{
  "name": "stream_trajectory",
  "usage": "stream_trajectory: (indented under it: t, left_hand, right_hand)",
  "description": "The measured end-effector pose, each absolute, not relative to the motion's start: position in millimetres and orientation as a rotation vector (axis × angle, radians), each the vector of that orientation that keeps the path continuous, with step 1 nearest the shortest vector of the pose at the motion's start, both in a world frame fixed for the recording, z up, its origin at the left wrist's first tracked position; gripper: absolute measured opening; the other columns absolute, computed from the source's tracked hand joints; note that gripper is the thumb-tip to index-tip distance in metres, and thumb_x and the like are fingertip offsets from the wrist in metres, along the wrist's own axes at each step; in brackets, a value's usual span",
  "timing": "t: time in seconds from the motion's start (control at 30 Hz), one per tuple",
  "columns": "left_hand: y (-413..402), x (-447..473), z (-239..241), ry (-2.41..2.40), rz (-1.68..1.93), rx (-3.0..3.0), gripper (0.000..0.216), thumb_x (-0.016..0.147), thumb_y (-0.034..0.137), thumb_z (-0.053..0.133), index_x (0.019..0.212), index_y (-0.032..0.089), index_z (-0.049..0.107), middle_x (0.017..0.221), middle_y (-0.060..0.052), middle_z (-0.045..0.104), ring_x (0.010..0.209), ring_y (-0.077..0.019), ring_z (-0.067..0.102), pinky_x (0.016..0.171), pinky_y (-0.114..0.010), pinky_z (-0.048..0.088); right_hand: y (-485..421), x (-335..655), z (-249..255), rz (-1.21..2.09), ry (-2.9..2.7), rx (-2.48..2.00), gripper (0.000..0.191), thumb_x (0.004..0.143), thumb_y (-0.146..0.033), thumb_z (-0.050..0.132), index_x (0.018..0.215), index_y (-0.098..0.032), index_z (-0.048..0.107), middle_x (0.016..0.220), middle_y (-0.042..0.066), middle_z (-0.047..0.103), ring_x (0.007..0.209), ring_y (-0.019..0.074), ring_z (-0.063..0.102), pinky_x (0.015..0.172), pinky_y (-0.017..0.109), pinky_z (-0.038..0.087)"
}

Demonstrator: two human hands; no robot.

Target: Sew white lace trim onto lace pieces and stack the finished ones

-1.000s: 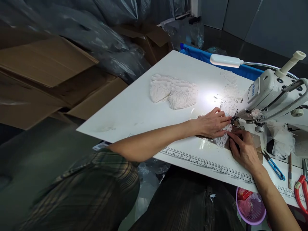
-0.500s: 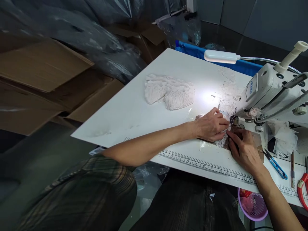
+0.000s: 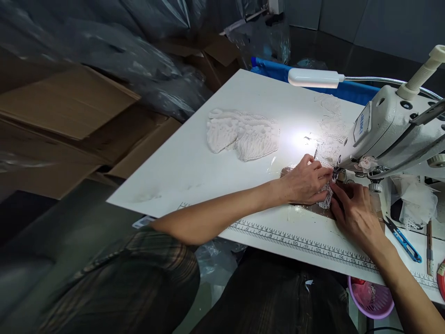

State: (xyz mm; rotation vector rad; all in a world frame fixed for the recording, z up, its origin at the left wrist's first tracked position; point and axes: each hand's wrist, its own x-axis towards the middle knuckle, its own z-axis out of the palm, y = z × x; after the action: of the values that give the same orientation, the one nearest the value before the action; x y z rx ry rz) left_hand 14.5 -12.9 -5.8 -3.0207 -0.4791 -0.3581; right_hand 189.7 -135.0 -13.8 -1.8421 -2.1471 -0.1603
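A strip of white lace fabric (image 3: 325, 198) lies under the needle area of a white sewing machine (image 3: 380, 125). My left hand (image 3: 309, 181) rests on the lace from the left, its fingers bent and pressed onto it beside the presser foot (image 3: 336, 173). From the right, my right hand (image 3: 356, 211) pinches the lace edge just in front of the foot; its fingertips are partly hidden. More lace (image 3: 330, 125) spreads behind the needle under the lamp light. Farther left on the table, a gathered white lace piece (image 3: 243, 134) lies flat.
A lamp (image 3: 314, 78) hangs over the white table (image 3: 194, 171), which has a printed ruler (image 3: 295, 241) along its front edge. Blue thread snips (image 3: 405, 241) and white scraps (image 3: 417, 202) lie right. A purple basket (image 3: 377, 301) is below; cardboard boxes (image 3: 66, 102) stand left.
Less lace shows in front of the presser foot, and its near end sits farther back. Both hands stay close to the foot with small shifts. The whole view has moved slightly.
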Motion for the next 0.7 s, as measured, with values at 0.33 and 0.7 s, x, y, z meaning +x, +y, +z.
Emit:
stream_trajectory:
  t: [0.33, 0.7]
  left_hand:
    - [-14.9, 19.3, -17.5, -0.549, -0.513, -2.944, 0.040, 0.100, 0.035, 0.042, 0.123, 0.007, 0.061, 0.126, -0.016, 0.065, 0.099, -0.0277, 0.059, 0.089, -0.045, 0.037]
    - [48.0, 36.4, -7.0, -0.679, -0.493, -3.094, 0.035, 0.100, 0.035, 0.037, 0.115, 0.011, 0.059, 0.111, -0.016, 0.063, 0.093, -0.0245, 0.056, 0.081, -0.039, 0.039]
  right_hand:
    - [-125.6, 187.4, -12.2, -0.306, -2.174, -1.955, 0.038, 0.096, -0.033, 0.042, 0.126, -0.025, 0.064, 0.111, 0.016, 0.058, 0.094, 0.0291, 0.050, 0.076, 0.043, 0.047]
    - [-137.5, 213.9, -25.0, -0.127, -2.085, -1.730, 0.046, 0.098, -0.033, 0.040, 0.138, -0.018, 0.055, 0.105, 0.015, 0.056, 0.093, 0.0265, 0.055, 0.082, 0.045, 0.050]
